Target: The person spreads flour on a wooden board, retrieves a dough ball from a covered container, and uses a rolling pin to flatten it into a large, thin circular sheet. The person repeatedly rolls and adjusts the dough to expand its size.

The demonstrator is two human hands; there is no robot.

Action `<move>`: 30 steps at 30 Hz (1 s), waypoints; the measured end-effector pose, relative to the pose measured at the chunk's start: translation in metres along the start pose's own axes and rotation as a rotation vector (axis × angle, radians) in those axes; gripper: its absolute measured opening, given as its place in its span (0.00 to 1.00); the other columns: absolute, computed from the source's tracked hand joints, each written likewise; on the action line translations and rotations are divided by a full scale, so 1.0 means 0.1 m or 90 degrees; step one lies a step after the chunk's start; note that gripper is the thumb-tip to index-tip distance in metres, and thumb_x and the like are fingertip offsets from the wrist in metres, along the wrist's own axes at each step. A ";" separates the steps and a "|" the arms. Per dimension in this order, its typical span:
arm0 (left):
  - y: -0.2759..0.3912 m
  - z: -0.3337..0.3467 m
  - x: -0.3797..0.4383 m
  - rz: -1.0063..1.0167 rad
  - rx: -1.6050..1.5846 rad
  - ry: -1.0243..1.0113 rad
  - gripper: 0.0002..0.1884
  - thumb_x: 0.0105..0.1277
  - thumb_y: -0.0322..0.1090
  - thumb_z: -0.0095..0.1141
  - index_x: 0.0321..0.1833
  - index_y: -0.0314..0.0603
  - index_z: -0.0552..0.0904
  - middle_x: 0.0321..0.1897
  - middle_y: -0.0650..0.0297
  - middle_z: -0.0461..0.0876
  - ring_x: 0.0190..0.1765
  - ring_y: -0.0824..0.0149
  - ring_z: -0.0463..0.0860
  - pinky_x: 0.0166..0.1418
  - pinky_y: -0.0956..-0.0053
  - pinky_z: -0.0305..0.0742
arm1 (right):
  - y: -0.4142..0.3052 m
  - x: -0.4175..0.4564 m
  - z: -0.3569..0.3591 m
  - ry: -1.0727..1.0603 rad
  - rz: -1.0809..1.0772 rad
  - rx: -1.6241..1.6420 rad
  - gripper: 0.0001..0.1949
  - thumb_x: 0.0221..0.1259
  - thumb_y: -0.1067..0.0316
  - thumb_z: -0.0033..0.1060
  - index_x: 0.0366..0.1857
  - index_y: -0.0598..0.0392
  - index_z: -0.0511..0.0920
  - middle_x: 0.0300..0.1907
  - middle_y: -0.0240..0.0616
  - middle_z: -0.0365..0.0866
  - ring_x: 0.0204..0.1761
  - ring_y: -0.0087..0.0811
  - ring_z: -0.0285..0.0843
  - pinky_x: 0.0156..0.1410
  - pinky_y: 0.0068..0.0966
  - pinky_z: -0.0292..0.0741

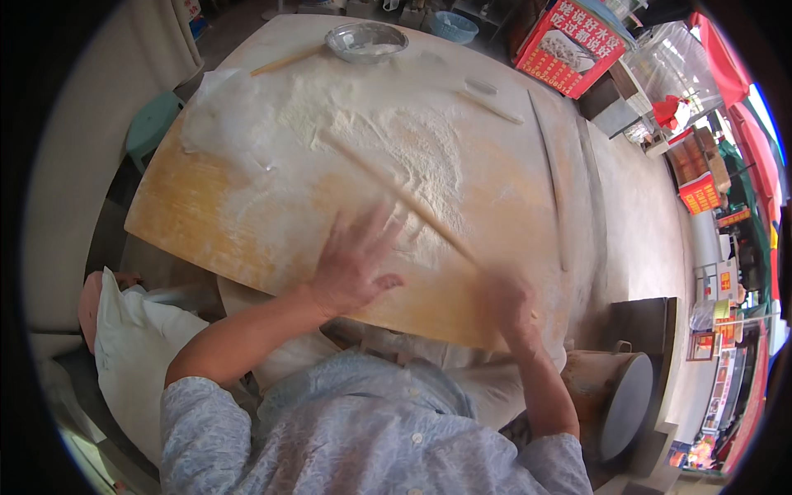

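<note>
My right hand (510,303), blurred, grips the near end of a long wooden rolling pin (408,198). The pin slants up and left across a floured wooden work board (179,179). My left hand (356,263) has its fingers spread and holds nothing; it hovers over or touches the board left of the pin, I cannot tell which. Loose flour (427,148) is spread in a thick patch under and beyond the pin. To its left lies a flour-dusted clear plastic sheet or bag (216,117).
At the far edge stand a metal bowl (365,43) with flour and a wooden stick (284,62). Another stick (492,108) and a long thin rod (550,179) lie to the right. A lidded drum (619,402) and a white sack (136,371) flank me. A green stool (151,127) is left.
</note>
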State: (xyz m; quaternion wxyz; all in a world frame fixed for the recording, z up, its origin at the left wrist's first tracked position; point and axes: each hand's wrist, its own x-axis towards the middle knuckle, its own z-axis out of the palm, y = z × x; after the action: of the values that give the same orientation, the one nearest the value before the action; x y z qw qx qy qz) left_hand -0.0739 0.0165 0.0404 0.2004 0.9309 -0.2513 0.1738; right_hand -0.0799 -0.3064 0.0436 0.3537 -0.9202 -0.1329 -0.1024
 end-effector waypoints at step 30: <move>-0.60 0.42 1.00 0.017 -0.034 -0.022 0.23 0.78 0.54 0.50 0.59 0.44 0.83 0.63 0.51 0.80 0.66 0.50 0.78 0.72 0.52 0.68 | 0.00 1.00 0.37 -0.090 -0.042 -0.267 0.17 0.63 0.64 0.67 0.52 0.60 0.79 0.53 0.53 0.80 0.56 0.56 0.76 0.63 0.48 0.74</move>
State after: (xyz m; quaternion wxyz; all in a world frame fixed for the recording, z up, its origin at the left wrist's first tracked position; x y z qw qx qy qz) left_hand 0.0493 0.0050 0.0298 0.2183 0.9245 -0.2721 0.1535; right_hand 0.0178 -0.2644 0.0450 0.1406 -0.9737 -0.1633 -0.0745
